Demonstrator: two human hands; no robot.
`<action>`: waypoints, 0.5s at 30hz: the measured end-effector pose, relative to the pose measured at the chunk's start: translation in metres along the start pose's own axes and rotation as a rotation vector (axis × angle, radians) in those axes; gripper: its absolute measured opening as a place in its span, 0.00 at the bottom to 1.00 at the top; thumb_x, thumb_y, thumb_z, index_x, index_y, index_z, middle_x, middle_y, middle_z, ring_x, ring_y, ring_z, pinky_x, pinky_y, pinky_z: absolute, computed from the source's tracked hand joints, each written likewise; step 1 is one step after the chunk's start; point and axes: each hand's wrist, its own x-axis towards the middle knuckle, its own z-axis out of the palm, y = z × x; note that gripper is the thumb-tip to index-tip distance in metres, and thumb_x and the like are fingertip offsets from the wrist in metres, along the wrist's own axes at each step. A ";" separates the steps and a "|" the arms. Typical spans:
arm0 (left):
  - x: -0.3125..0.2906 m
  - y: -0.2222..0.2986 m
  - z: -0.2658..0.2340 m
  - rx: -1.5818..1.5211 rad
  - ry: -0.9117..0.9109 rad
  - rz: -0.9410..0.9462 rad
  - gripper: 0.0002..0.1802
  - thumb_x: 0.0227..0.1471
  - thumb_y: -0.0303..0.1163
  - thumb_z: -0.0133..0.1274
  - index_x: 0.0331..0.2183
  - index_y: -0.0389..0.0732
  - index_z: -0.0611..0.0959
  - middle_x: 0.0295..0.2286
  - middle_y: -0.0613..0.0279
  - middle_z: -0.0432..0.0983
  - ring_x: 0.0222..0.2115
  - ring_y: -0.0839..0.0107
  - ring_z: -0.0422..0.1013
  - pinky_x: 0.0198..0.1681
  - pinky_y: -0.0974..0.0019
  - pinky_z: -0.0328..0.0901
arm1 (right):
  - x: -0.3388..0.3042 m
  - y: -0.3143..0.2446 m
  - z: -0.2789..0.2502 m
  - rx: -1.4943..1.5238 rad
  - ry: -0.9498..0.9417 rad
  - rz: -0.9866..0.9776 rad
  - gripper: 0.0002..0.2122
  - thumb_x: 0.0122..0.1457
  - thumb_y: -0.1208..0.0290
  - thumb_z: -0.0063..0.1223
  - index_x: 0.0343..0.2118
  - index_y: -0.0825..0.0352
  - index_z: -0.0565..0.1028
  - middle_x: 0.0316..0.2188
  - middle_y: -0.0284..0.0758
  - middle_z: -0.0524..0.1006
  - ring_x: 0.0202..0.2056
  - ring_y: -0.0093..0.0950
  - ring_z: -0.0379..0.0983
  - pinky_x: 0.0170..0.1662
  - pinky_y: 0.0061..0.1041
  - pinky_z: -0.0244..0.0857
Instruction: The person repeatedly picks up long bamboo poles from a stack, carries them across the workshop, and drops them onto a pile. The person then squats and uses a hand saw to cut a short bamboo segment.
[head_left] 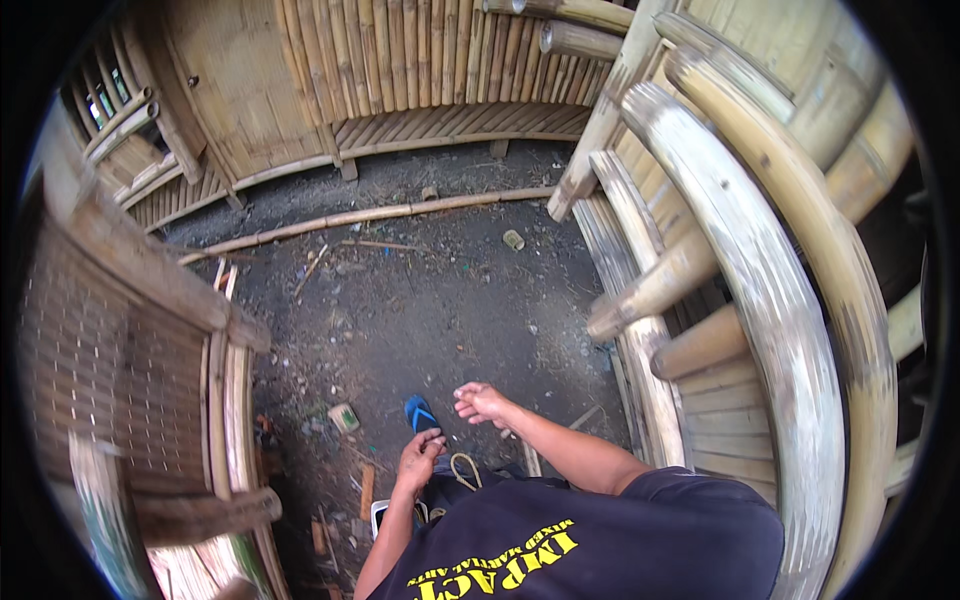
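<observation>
My left hand (420, 460) is low in front of my body, just behind a blue and black flip-flop (420, 414) on my foot. Its fingers are bent in together; whatever they may hold is too small to make out. Further forward and to the right, my right hand (482, 404) hangs over the dark ground with loosely bent, slightly parted fingers and nothing visible in them. A pale cord loop (464, 470) lies at my waist, between the two forearms. Beside my left forearm, a white-edged object (380, 516) is partly covered by my dark shirt (600, 540).
Bamboo bench rails and thick poles (745, 230) rise close on the right. A woven panel (110, 350) stands at the left. Across the dirt floor (400, 300) lies a long bamboo pole (370, 214), before a bamboo-slat wall (430, 55). Debris includes a small crumpled packet (343, 418).
</observation>
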 end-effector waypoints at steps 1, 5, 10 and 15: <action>0.023 0.019 -0.018 0.025 0.005 -0.011 0.23 0.60 0.36 0.52 0.55 0.38 0.75 0.45 0.57 0.79 0.41 0.70 0.76 0.43 0.69 0.67 | 0.021 -0.025 -0.001 0.024 -0.001 0.017 0.17 0.67 0.54 0.48 0.51 0.60 0.72 0.40 0.32 0.78 0.39 0.24 0.76 0.38 0.28 0.71; 0.123 0.100 -0.089 0.127 -0.019 0.032 0.22 0.59 0.34 0.54 0.53 0.36 0.77 0.42 0.55 0.80 0.41 0.69 0.76 0.47 0.65 0.69 | 0.089 -0.127 -0.005 0.034 0.001 0.018 0.17 0.67 0.54 0.48 0.51 0.60 0.72 0.40 0.32 0.78 0.39 0.24 0.76 0.38 0.27 0.71; 0.259 0.209 -0.135 0.330 -0.050 0.094 0.22 0.58 0.34 0.54 0.51 0.33 0.78 0.39 0.55 0.81 0.39 0.69 0.77 0.46 0.65 0.69 | 0.166 -0.236 -0.032 0.131 0.051 -0.112 0.18 0.67 0.53 0.47 0.52 0.60 0.71 0.42 0.34 0.78 0.41 0.25 0.76 0.40 0.29 0.71; 0.407 0.309 -0.112 0.326 -0.170 0.112 0.22 0.57 0.33 0.55 0.51 0.33 0.78 0.40 0.56 0.81 0.40 0.70 0.76 0.47 0.66 0.69 | 0.259 -0.312 -0.095 0.254 0.099 -0.015 0.18 0.67 0.54 0.49 0.53 0.60 0.71 0.44 0.34 0.78 0.44 0.26 0.75 0.44 0.31 0.70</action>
